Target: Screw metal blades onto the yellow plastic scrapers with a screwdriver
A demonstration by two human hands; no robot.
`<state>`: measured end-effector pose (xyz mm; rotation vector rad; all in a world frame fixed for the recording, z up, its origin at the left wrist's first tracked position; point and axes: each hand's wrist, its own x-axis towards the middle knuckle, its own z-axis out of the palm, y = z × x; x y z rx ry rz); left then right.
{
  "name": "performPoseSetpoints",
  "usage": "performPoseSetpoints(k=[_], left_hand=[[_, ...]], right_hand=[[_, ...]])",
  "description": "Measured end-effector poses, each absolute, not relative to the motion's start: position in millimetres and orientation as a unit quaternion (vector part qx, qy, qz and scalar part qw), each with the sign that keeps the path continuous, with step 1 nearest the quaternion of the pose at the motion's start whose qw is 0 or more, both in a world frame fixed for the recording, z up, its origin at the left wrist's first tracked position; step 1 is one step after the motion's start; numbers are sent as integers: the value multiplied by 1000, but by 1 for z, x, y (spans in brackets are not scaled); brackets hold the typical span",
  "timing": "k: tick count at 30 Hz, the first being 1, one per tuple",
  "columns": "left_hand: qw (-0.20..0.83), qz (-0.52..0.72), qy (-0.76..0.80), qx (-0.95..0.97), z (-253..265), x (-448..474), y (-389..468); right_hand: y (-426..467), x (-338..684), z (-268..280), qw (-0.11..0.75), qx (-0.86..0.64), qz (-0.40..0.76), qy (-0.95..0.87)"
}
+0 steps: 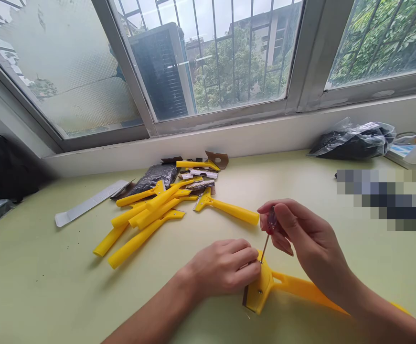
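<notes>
On the table in front of me lies a yellow scraper (262,282), its wide head to the left and its handle running right beneath my right forearm. My left hand (225,265) has its fingers curled against the edge of the scraper's head, gripping it; the fingertips are hidden. Between the thumb and fingers of my right hand (306,234) is a screwdriver (272,220) with a dark reddish, see-through handle. Its thin shaft slants down to a screw (261,261) in the scraper head. A second screw (260,291) sits lower on the same head.
Several yellow scrapers (154,215) lie heaped at the left, and one scraper (229,209) lies apart beyond my hands. Behind them are a black plastic bag (157,177) and cardboard pieces. A long white strip (91,203) lies left; a clear bag of dark contents (354,139) sits back right.
</notes>
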<state>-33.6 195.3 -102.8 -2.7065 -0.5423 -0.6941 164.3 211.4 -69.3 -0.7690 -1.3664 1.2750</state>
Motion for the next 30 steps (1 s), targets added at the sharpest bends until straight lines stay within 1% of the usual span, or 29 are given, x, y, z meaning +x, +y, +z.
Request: performPoseSetpoints(k=[4,7,11,14,18,23,25,28,30], left_hand=[[155,-264,-269,-913,-107,-33,194],[117,-276,-370,-879,-112,-29,191],[-15,-272,-494,-825,-114,-20,184],[-117,-281,-547,-780,-109,-15,178],[-232,-308,-565,-730,-98,-11,174],[-334,-338,-572,-669,-91,-11,175],[-418,-344,-560,-627,-90,-12,179],[-611,-317,-501,-525,-87,-17,186],[-701,-294,-467,-452,-84,-20,190]], right_hand=[[211,168,-68,534,-336,518,-578],[212,169,-69,548,-322,529,-562],[213,167,-69,567,-320,500,-571],[214,168,-68,580,-324,476,-576],[217,174,-67,591,-342,449,-576],[219,179,-69,602,-365,434,-562],[218,178,-68,610,-369,425,-558],[216,176,-68,617,-368,414,-559],[214,175,-67,613,-368,414,-563]])
